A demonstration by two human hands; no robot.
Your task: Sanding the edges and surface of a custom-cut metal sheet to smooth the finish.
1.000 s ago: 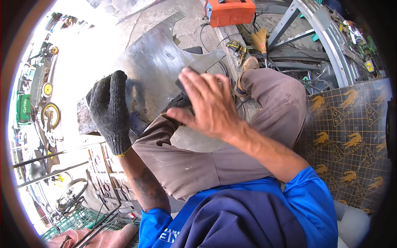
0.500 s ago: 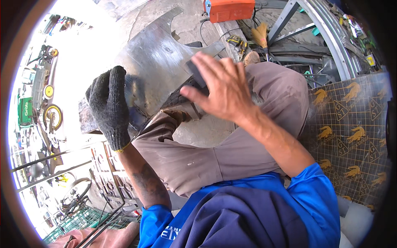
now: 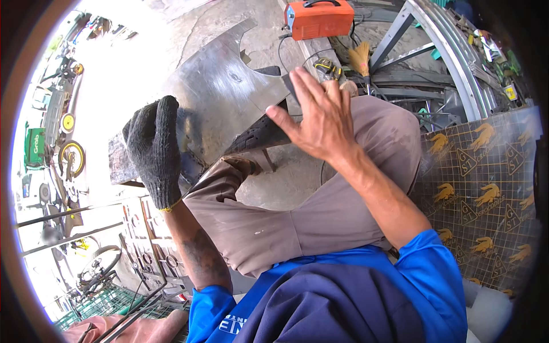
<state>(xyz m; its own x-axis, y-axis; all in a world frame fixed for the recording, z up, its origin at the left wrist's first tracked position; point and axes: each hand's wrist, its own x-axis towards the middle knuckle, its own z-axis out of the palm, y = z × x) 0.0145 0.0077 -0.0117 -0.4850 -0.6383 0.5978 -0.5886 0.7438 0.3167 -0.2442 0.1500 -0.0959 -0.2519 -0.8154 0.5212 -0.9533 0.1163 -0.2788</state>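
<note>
Shiny metal sheet is gripped at its edge by my gloved left hand, while my bare right hand hovers, fingers spread, holding nothing, so the work looks hardly begun.

metal sheet lies before the knees, welding machine behind it, broom right.

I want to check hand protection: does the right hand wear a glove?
No, the right hand is bare; only the left hand wears a dark knit glove.
</note>
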